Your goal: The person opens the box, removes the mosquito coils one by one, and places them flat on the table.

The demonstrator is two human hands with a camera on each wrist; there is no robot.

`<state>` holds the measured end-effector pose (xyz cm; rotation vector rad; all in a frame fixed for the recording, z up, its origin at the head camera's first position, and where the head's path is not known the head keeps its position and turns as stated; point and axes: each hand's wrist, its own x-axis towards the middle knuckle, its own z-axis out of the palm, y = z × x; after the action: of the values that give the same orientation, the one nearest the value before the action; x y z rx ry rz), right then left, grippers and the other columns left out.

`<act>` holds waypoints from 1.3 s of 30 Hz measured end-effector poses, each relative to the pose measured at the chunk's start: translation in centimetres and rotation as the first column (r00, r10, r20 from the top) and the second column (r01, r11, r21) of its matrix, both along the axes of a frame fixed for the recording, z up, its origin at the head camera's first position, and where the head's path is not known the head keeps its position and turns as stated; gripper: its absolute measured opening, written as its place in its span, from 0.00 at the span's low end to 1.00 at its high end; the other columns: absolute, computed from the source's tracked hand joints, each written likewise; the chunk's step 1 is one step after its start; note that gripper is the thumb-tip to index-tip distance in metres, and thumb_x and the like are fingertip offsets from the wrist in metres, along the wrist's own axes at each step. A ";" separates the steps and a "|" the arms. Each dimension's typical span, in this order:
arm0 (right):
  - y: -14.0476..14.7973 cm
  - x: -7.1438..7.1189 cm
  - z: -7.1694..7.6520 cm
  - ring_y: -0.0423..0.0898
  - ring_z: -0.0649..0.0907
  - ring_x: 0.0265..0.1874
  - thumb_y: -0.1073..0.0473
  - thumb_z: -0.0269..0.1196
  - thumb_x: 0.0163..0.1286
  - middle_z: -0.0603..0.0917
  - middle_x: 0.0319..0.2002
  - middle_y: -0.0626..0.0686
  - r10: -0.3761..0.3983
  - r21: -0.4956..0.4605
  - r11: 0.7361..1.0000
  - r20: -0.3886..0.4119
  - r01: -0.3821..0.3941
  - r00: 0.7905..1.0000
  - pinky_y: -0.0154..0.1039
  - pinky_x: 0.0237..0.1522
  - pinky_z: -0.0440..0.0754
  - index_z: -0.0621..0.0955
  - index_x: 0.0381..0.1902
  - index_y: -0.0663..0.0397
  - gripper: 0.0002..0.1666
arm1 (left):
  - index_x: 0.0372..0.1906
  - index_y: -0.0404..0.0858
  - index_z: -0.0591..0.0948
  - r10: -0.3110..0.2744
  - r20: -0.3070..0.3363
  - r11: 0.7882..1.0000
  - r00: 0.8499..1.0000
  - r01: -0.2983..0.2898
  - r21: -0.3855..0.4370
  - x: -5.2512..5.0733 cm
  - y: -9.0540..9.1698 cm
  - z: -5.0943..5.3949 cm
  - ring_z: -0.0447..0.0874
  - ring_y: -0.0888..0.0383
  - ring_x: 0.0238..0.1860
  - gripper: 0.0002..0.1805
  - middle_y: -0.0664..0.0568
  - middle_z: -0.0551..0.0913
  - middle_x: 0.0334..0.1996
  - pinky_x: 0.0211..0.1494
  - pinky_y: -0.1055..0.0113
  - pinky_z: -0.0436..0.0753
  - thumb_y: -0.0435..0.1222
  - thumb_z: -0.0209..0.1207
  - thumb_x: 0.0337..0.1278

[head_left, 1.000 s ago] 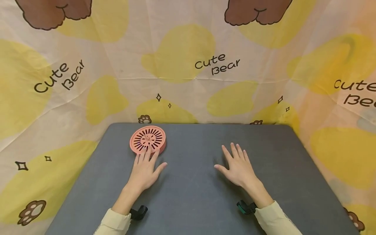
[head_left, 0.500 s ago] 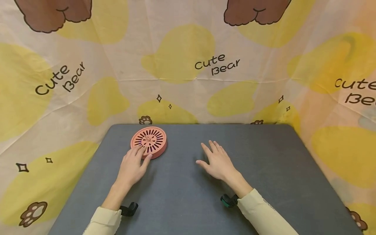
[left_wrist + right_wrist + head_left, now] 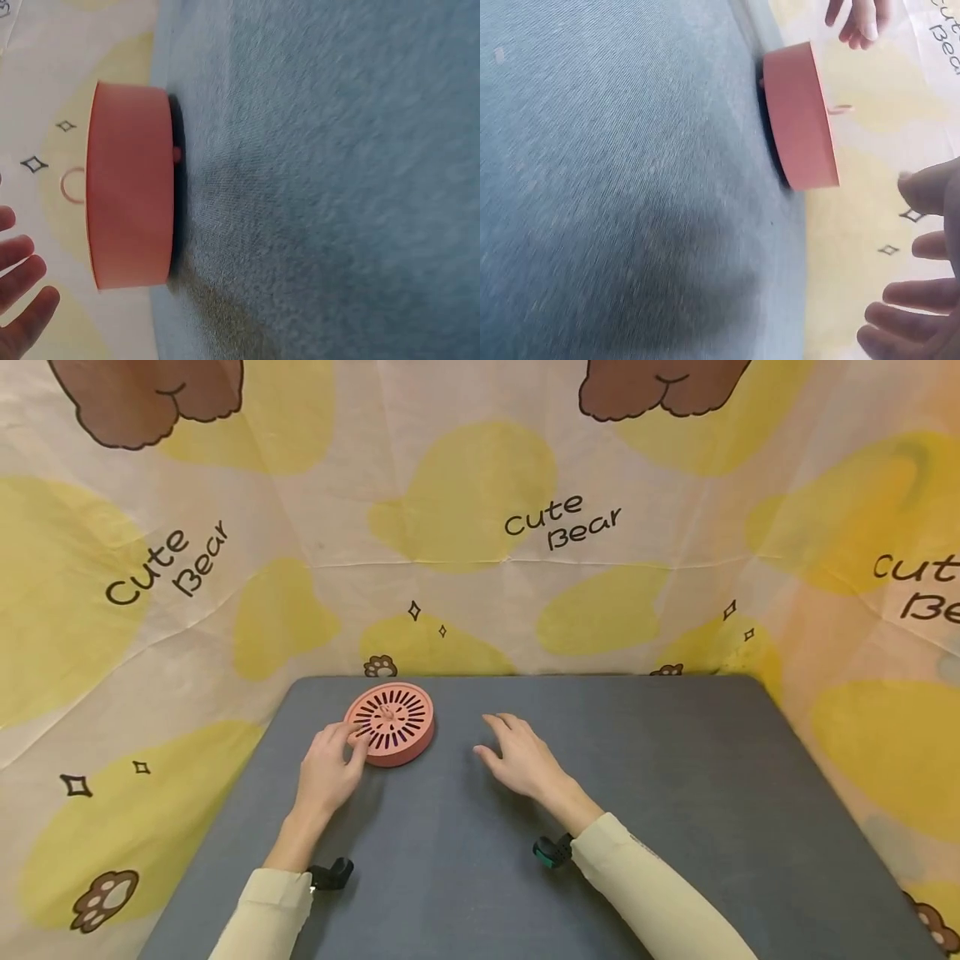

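A round pink mosquito coil holder [image 3: 392, 720] sits at the back left of the table, its flat lid cut with radial slots. A small ring stands up from the lid; a little foot shows beneath the wall in the left wrist view. My left hand [image 3: 328, 767] hovers by the holder's left front edge, fingers slightly bent and apart from the pink wall [image 3: 131, 187]. To the right of the holder, my right hand [image 3: 522, 760] is in the air, its fingers loosely spread and holding nothing. Both hands appear near the holder [image 3: 801, 120] in the right wrist view.
The grey table [image 3: 465, 860] has its back edge against a yellow-and-cream printed cloth [image 3: 465, 485], which also hangs along both sides. A black wrist camera [image 3: 332, 874] is strapped to the left wrist, another camera [image 3: 552, 850] to the right.
My left hand has drawn left from the holder's front to its left edge, its fingers bending more. My right hand has moved left toward the holder, which stays in place.
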<state>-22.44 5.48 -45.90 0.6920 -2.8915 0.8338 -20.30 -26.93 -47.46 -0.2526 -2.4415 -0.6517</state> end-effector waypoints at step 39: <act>-10.1 -5.8 -3.3 0.51 0.78 0.56 0.48 0.61 0.76 0.79 0.58 0.55 0.048 -0.336 0.941 0.251 0.041 0.967 0.49 0.56 0.77 0.75 0.69 0.52 0.29 | 0.73 0.30 0.65 -0.134 0.483 0.851 0.865 -0.150 0.504 -4.9 -2.5 -2.9 0.68 0.39 0.69 0.33 0.31 0.64 0.71 0.58 0.59 0.78 0.41 0.61 0.72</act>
<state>-28.24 -4.64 -49.22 0.5896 -2.8386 1.4786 -25.16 -29.44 -50.31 0.1829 -2.6004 -1.5140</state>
